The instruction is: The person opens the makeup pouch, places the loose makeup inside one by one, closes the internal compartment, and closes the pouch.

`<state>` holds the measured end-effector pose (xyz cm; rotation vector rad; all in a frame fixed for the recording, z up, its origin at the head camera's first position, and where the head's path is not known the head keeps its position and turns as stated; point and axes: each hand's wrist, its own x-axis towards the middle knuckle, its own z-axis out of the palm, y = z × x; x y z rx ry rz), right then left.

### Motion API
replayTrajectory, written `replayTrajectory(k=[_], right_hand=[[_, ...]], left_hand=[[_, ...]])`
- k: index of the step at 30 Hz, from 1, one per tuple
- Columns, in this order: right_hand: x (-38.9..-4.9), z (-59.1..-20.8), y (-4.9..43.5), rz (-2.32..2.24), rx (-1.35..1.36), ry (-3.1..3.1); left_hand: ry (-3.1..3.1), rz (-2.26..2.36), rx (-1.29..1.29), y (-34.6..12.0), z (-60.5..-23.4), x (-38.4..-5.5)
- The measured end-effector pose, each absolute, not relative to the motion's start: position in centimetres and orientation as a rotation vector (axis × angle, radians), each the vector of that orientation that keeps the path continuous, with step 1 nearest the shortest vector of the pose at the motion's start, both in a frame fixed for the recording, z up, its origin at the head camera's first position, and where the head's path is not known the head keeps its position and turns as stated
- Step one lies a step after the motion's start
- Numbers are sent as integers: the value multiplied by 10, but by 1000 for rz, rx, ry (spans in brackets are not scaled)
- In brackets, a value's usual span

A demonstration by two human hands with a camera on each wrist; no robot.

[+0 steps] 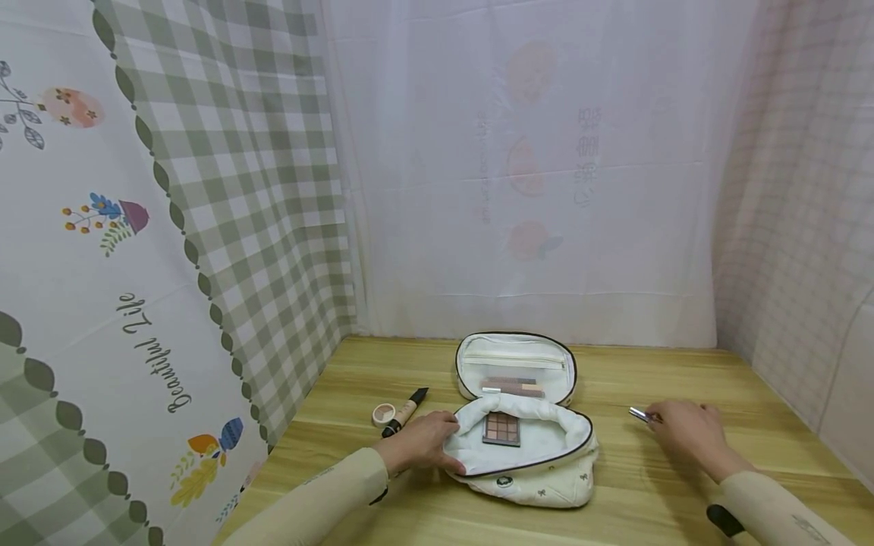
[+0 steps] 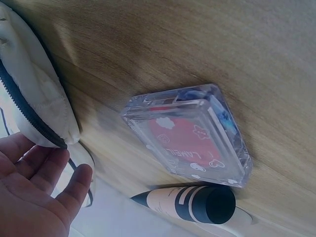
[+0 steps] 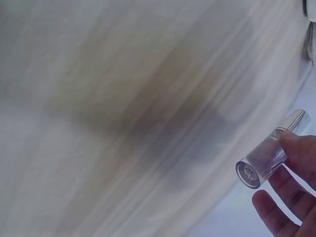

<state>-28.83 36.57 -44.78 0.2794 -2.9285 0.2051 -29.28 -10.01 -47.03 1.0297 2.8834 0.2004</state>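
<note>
A cream quilted makeup bag [image 1: 532, 485] lies unzipped on the table, its lid flipped back. My left hand [image 1: 425, 441] holds the bag's left rim, fingers at the dark zipper [image 2: 29, 106]. An eyeshadow palette [image 1: 501, 429] sits inside the bag. Off to the right, my right hand [image 1: 691, 436] pinches a small clear and silver lipstick tube [image 3: 266, 157] between thumb and fingers, above the table. Left of the bag, a clear compact case [image 2: 185, 136] lies near a beige and black makeup stick [image 2: 190, 202].
A round three-colour compact [image 1: 384, 414] lies left of the makeup stick. The bag's lid [image 1: 517, 349] has a mesh pocket with reddish items in it. The wooden table [image 1: 614, 485] is bordered by hanging cloths, the green checked one [image 1: 259, 152] on the left.
</note>
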Motion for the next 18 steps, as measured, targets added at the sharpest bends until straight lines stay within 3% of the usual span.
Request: replayTrajectory(k=[18], right_hand=[[-299, -429, 319, 152, 383, -2861]], left_hand=[[2889, 190, 1042, -100, -469, -292]])
